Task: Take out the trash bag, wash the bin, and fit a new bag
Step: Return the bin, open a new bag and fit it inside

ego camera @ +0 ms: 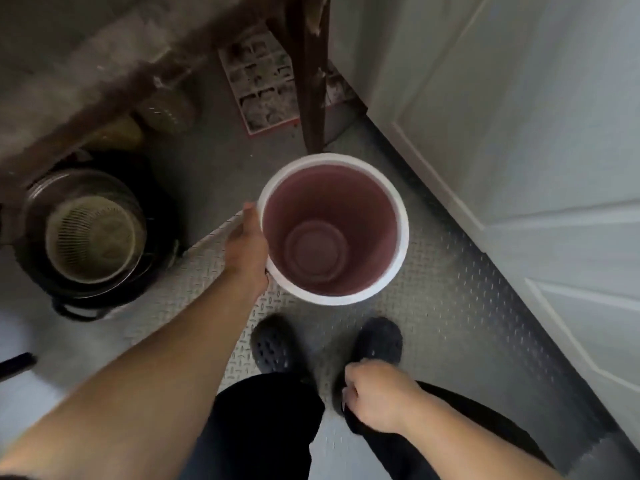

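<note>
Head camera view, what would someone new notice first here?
The empty pink-lined bin with its white rim, dead centre, gripped at its left edge by the left hand. Then the stacked strainer and pots at left, and the white door at right.

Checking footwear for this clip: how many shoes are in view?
2. One dark shoe is below the bin, left of centre; the other shoe is to its right, partly covered by the right hand. None seem hidden.
</note>
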The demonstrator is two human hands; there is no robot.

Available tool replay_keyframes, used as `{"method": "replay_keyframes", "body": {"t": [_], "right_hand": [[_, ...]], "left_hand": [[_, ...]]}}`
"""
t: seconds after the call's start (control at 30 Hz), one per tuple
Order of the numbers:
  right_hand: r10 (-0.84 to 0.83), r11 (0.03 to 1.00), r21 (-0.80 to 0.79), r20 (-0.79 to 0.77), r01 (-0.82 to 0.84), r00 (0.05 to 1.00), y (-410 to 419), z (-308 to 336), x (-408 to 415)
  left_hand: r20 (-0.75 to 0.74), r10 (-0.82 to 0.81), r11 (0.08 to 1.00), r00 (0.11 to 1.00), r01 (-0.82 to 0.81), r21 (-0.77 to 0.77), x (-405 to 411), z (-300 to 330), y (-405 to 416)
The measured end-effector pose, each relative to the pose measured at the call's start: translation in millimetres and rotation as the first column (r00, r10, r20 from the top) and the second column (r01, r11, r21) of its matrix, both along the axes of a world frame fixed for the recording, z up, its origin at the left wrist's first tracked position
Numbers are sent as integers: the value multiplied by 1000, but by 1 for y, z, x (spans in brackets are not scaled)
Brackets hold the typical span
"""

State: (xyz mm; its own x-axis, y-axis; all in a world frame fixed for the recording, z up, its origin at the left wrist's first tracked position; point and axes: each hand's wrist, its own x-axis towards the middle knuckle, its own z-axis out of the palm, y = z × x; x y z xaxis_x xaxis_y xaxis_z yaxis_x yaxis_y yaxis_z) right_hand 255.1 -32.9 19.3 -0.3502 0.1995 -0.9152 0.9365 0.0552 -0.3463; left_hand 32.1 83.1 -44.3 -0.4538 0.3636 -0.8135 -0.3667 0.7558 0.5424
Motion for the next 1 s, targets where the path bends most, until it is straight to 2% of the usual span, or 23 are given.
{"method": "replay_keyframes", "body": {"t": [0.1,0.23,0.33,0.53,0.67,0.77,0.87,1.0], "right_hand": [[14,1000,-26,5,-14,1000,14,-13,1],[-22,999,48,-18,23,1000,32,-22,-2],[-61,993,95,-49,66,997,42,-28,-5],[-110,986,114,-90,120,990,49,-32,-11],[-118,989,77,-95,125,988,49,-33,-12],[-139,985,90,-76,145,987,50,-31,-10],[-189,971,132,-76,197,979,47,-19,-9],[-209,964,150,-94,221,973,34,24,-4]], "left_hand": [[-3,-15,999,1000,15,33,2,-35,13],[4,-11,1000,1000,11,21,9,-69,20],[-128,-90,995,988,83,-58,15,-80,14],[-321,-261,965,911,255,-63,13,-81,16],[-350,-260,966,900,241,-97,14,-84,12],[-394,-294,952,871,230,-201,9,-75,13],[-412,-457,865,789,287,-411,-6,-54,2],[-120,-740,600,662,568,-563,-17,3,-47]]}}
